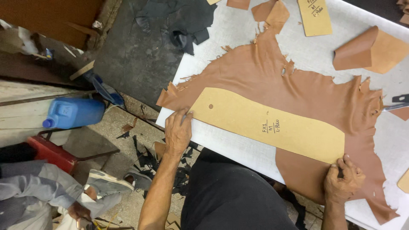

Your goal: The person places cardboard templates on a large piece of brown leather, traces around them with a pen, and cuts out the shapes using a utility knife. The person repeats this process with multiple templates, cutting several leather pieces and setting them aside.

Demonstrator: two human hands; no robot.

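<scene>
Pinning a long cardboard pattern (268, 125) flat on brown leather hide (306, 85).
Pressing left hand (177, 130) spread on one end, right hand (343, 179) curled at the other, gripping a dark tool; lying around on the white counter (238, 145): folded leather piece (370, 50), smaller pattern (314, 16), black scraps (187, 21).

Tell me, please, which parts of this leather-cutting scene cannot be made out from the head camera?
- Right hand: what its curled fingers grip at the end of the cardboard pattern is hidden by the hand.
- Brown leather hide: the part under the pattern is covered.
- Metal tool: cut off by the right edge.
- Left hand: fingertips visible, palm side hidden.
</scene>
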